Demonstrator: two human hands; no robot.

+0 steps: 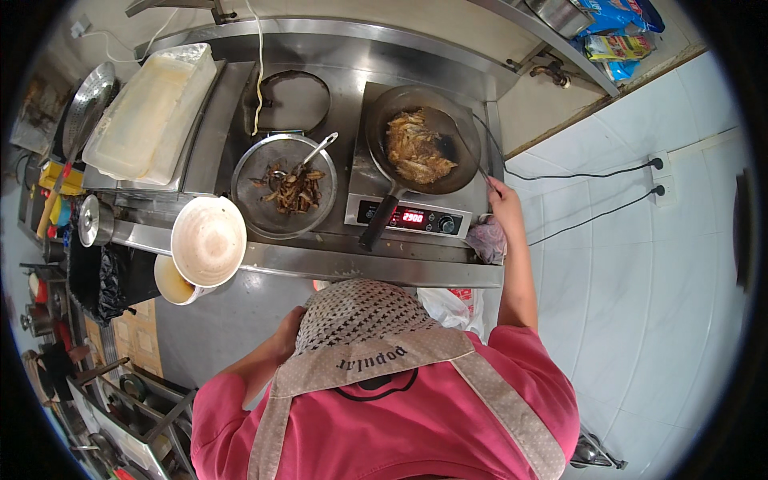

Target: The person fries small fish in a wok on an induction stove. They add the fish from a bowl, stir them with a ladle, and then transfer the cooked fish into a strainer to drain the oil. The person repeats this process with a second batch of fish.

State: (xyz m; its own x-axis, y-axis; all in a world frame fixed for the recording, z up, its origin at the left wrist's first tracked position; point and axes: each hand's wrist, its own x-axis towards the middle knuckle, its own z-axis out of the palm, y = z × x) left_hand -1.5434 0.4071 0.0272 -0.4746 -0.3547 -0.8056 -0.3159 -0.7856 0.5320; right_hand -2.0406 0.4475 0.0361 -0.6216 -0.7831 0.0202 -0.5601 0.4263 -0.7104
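My right hand [504, 198] grips the thin metal handle of a cooking utensil [470, 147]. The utensil slants over the right rim of a dark wok [384, 135], its far end hard to make out. Browned fried food [420, 150], apparently small fish, lies in the wok. The wok sits on an induction cooker [360, 207] with a lit red display, its black handle [381, 222] pointing towards me. Down by my waist is my left hand [293, 324], its fingers mostly hidden behind the patterned apron [360, 315].
Left of the cooker, a metal strainer [246, 204] holds dark fried pieces [300, 192] and a metal spoon [318, 150]. A white tub [209, 240] overhangs the counter's front edge [360, 267]. A translucent plastic bin [150, 114] stands far left. Crumpled cloth [487, 239] lies right; black cables [564, 176] reach wall sockets.
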